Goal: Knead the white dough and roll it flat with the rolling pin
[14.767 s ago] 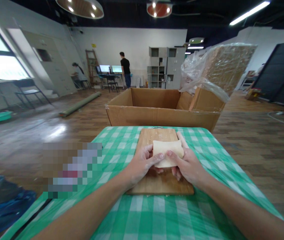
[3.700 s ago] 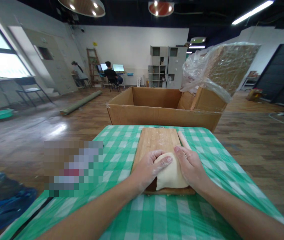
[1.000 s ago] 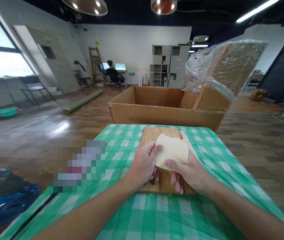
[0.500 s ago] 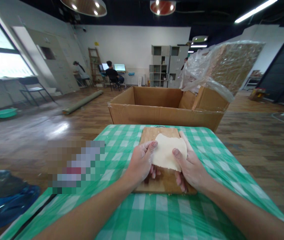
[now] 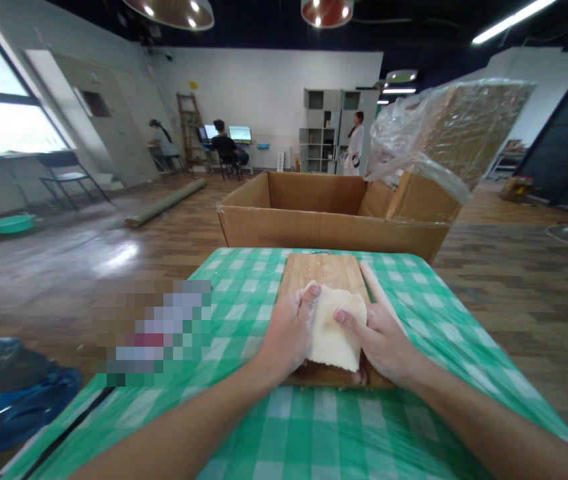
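Note:
Between my hands hangs a thin, pale sheet of dough with an uneven lower edge. My left hand pinches its left side, thumb on top. On the right side, my right hand grips the dough with its thumb lying across the front; some of its fingers are hidden underneath. Below the dough is a wooden cutting board, dusted with a little flour near its far end. A pale rolling pin lies along the board's right edge, partly covered by my right hand.
A green and white checked cloth covers the table. Beyond it stands a large open cardboard box with plastic wrap on its right. Blue plastic sits at lower left. People are in the background, one standing.
The dough has come lower and nearer, its sides drawn closer together, uncovering more of the board and rolling pin. In the background, a person has stepped out from behind the plastic wrap.

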### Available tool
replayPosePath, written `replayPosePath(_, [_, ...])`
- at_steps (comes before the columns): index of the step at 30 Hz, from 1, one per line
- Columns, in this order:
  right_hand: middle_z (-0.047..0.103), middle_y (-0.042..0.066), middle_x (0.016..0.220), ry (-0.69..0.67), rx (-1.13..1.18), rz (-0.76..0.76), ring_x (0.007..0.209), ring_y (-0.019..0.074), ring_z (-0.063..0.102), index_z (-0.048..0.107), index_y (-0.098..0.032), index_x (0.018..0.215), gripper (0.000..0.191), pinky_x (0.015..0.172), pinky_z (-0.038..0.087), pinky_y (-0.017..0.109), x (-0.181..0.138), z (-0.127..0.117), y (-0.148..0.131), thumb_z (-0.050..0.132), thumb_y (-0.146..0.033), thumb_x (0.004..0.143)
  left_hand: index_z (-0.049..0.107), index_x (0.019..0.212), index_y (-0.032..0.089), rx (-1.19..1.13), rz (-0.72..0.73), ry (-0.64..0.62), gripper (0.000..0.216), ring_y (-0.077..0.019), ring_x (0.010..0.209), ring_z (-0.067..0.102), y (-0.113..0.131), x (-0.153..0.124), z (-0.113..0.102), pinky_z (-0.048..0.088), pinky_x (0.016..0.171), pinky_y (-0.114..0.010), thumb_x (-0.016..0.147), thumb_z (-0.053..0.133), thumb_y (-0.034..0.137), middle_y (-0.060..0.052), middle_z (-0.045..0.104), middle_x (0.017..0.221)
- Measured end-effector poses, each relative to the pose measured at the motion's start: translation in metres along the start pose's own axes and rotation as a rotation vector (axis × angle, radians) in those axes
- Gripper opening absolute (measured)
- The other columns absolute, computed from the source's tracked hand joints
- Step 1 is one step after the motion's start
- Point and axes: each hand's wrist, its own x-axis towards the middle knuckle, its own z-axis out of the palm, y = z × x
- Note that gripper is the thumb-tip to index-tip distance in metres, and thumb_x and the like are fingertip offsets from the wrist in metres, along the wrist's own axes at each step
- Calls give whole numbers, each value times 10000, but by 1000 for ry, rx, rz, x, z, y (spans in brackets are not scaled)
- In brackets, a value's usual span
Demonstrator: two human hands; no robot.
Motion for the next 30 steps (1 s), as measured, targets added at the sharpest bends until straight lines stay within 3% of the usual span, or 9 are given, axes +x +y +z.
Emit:
replayPosePath(3, [636,40,498,52,-7,-11,330,155,571,649,-156,787,518,268,432,212,-1,-1,-2,563,-654,898,693,759,150,79,-9,14,573,-164,464,588,-3,6,-7,353,391,-220,863,557,697,-51,662,580])
replayPosePath(8, [644,33,517,112,59,-13,341,151,569,667,-142,954,557,283,442,207,1,-3,-5,546,-682,895,682,695,162,130,7,-51,613,-145,421,514,-5,9,-13,300,368,-233,849,530,735,-43,631,549])
replayPosePath(15, [626,51,480,132,-34,-54,325,152,556,687,-108,901,639,276,431,203,2,-6,-3,517,-723,886,637,586,172,183,8,10,633,-137,407,481,-2,12,-17,292,376,-236,854,524,734,-31,585,481])
replayPosePath(21, [603,26,464,159,-69,-60,339,162,564,701,-134,946,638,283,446,220,3,-7,3,508,-739,884,720,752,178,-33,-70,-91,561,-169,428,531,-5,10,-11,373,412,-262,885,525,687,-40,634,526])
replayPosePath(26, [580,24,436,132,-65,-28,305,139,522,721,-135,926,708,266,406,203,1,-5,1,432,-780,892,713,716,145,114,19,5,637,-194,540,607,-5,9,-11,439,487,-264,872,501,725,-72,675,612])
replayPosePath(30, [508,-3,376,149,-53,-6,297,137,494,721,-113,901,729,279,412,206,-3,-2,-5,417,-776,901,659,643,142,139,59,66,656,-166,512,575,-7,13,-15,403,448,-239,867,496,736,-60,655,596])
